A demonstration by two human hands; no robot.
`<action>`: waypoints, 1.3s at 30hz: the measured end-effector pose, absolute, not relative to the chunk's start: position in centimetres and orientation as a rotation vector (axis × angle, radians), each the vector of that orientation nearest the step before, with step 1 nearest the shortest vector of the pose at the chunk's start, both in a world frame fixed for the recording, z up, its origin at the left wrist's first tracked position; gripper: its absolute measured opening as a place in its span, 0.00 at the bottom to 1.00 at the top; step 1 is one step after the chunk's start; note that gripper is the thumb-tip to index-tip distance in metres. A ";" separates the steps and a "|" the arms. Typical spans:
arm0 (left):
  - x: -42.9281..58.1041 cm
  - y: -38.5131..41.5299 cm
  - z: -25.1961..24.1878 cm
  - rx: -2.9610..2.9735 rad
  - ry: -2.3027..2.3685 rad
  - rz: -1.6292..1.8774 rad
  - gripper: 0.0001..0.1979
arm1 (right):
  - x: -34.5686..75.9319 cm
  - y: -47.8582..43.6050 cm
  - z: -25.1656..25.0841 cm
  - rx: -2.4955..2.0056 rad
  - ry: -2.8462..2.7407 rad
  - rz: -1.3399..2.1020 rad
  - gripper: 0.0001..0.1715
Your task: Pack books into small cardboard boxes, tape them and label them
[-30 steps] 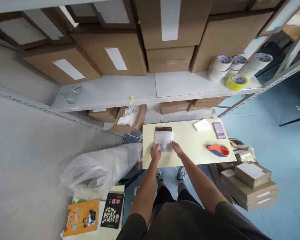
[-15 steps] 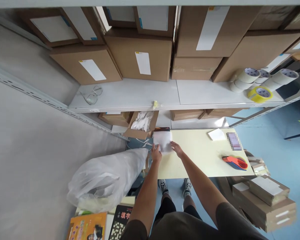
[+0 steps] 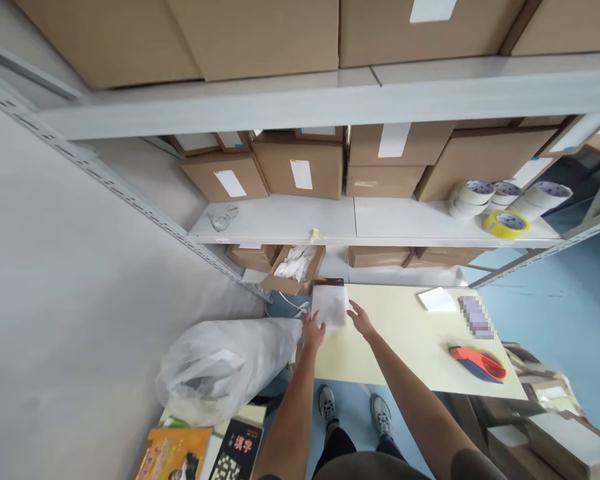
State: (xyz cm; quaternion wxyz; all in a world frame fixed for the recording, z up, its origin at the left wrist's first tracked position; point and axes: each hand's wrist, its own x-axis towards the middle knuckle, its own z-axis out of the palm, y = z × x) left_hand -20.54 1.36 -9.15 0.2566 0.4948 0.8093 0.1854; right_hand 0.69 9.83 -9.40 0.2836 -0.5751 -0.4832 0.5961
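Note:
A white sheet or sleeve [image 3: 329, 307] lies at the back left of the pale yellow table [image 3: 395, 343], over a dark item [image 3: 329, 282] whose far edge shows above it. At the sheet's left edge, my left hand [image 3: 313, 329] rests with its fingers apart. Beside the right edge is my right hand [image 3: 361, 320], fingers spread and nothing held in them. Just behind, an open carton [image 3: 283, 284] holds crumpled white material [image 3: 296, 264].
Shelves with cartons [image 3: 300, 170] rise behind the table. Tape rolls [image 3: 506, 223] and glasses [image 3: 223, 219] sit on one shelf. A red tape dispenser [image 3: 480, 364] and white papers [image 3: 437, 300] lie right. A plastic bag [image 3: 225, 360] and books [image 3: 237, 448] are at left.
The view has tilted up, showing a higher shelf, and the table sits lower in the picture. My left hand's fingers have spread, and my right hand is slightly apart from the sheet.

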 end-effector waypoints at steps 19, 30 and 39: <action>-14.6 -19.3 4.0 0.940 2.634 1.030 0.25 | 3.6 0.7 -1.2 -0.936 -1.616 1.775 0.41; -14.8 -39.2 7.2 0.433 2.774 1.287 0.27 | -6.3 -13.7 3.9 -0.542 -2.038 1.931 0.45; -15.0 -64.6 4.0 -0.018 2.858 1.426 0.30 | -13.7 -38.3 2.9 -0.174 -2.335 2.120 0.42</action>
